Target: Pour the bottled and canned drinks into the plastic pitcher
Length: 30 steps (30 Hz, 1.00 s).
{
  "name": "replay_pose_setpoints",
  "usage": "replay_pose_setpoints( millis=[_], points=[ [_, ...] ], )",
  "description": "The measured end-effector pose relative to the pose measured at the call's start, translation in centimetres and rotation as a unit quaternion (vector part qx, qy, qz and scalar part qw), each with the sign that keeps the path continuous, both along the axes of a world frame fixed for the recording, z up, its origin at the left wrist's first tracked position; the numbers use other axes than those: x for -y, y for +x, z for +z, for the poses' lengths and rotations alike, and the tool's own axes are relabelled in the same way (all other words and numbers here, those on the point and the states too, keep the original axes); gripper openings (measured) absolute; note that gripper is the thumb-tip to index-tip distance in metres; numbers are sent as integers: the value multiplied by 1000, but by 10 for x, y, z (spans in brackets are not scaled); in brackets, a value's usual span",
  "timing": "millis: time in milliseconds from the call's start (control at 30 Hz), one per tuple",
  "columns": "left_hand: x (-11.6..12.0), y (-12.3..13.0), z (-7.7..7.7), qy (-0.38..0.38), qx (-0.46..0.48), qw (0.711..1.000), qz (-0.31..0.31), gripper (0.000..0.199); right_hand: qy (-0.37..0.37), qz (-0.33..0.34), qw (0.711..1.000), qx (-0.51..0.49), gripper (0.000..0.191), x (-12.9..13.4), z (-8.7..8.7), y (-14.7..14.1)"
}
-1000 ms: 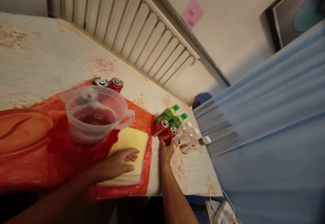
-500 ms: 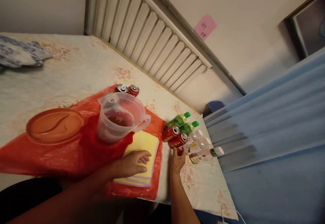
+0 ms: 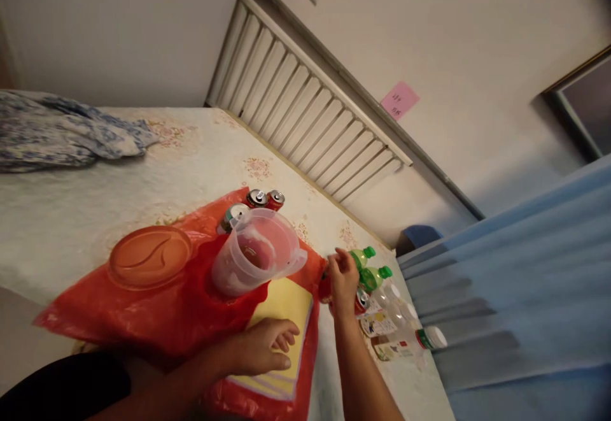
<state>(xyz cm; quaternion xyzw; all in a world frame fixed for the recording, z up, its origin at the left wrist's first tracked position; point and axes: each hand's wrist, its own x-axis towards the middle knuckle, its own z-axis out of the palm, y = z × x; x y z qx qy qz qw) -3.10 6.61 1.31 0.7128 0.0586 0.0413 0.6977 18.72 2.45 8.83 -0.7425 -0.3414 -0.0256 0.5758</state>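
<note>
My left hand (image 3: 268,346) hovers over a stack of yellow cloths or sheets (image 3: 292,303) with purple edging. Its fingers are loosely curled, thumb apart, and nothing is in it. My right hand (image 3: 344,281) is over the red drink cans, its bent fingers apart; one red can (image 3: 362,302) shows beside its wrist, and the other is mostly hidden. Just past that hand lie green-capped bottles (image 3: 376,278). A translucent measuring jug (image 3: 229,268) with brown, foamy liquid stands on the red plastic sheet (image 3: 157,309), left of the cloths.
An orange round lid (image 3: 150,256) lies on the sheet. Behind the jug stand several cans (image 3: 258,198). More clear bottles (image 3: 398,346) lie at the right edge, near a blue curtain (image 3: 515,306). A radiator (image 3: 305,99) runs along the wall; patterned fabric (image 3: 71,134) lies far left.
My right hand has moved away from me, from beside the nearer red can to over the cans. My left hand keeps its place above the cloths. The camera view has shifted.
</note>
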Motion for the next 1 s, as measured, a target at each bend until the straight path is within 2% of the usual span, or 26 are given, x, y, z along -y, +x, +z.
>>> replay_pose_setpoints(
  millis=[100,267,367,433,500,600,733,867,1000],
  points=[
    [-3,-3,1,-2,2,1000,1,55,-75,120,988,57,38,-67,26,5],
    [-8,-11,8,-9,-2,1000,-7,55,-193,209,927,243,69,-164,41,13],
    [-11,-13,13,-18,-20,1000,-10,56,-260,225,883,321,86,-206,43,14],
    [-12,-14,15,-17,-28,999,-9,57,-304,224,867,324,93,-226,40,12],
    [-12,-14,15,-16,-29,999,-13,57,-333,235,861,305,91,-237,34,9],
    [-12,-13,12,-15,-21,1000,-17,55,-338,255,860,284,70,-238,20,6],
    [-10,-11,4,-12,0,1000,-9,52,-312,219,883,273,54,-218,13,9],
    [-8,-7,-2,-16,4,1000,-8,53,-289,170,906,260,55,-178,32,17],
    [-9,-4,-1,-39,12,999,-3,55,-237,153,930,235,58,-116,61,19]
  ],
)
